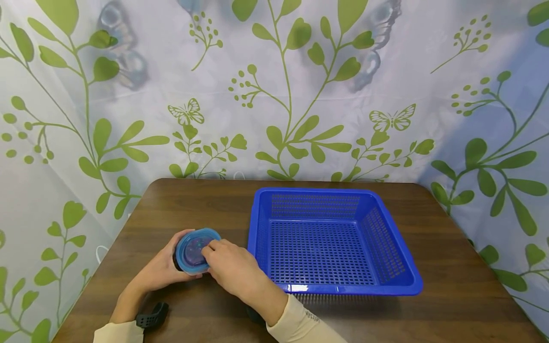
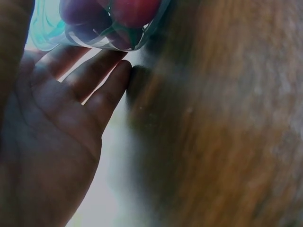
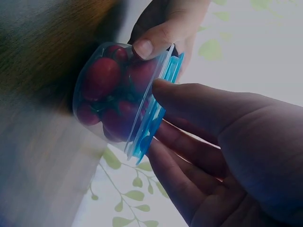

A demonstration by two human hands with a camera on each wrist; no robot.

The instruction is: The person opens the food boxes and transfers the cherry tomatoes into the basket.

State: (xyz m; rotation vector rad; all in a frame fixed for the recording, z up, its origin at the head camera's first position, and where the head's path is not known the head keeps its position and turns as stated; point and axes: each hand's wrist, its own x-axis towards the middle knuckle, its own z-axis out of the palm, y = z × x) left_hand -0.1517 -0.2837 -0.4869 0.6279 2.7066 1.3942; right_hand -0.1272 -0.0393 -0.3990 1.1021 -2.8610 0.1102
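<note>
A clear plastic container (image 3: 87,116) with a blue-rimmed lid (image 1: 182,259) is held above the left part of the table. Through its wall, red cherry tomatoes (image 3: 101,78) with green stems show. My left hand (image 1: 165,269) grips the container round its side, thumb towards me. In the left wrist view, several fingers (image 2: 111,92) lie against the container's wall. My right hand (image 1: 233,267) pinches the lid at its right side, the thumb (image 3: 189,99) on one edge and the other fingers beyond it. The lid sits on the container; whether it is fully pressed down I cannot tell.
A large blue perforated plastic basket (image 1: 334,289) stands on the brown wooden table (image 1: 450,247), just right of my right hand. A black strap (image 1: 152,317) is on the left wrist. Behind the table hangs a leaf-patterned cloth (image 1: 300,95).
</note>
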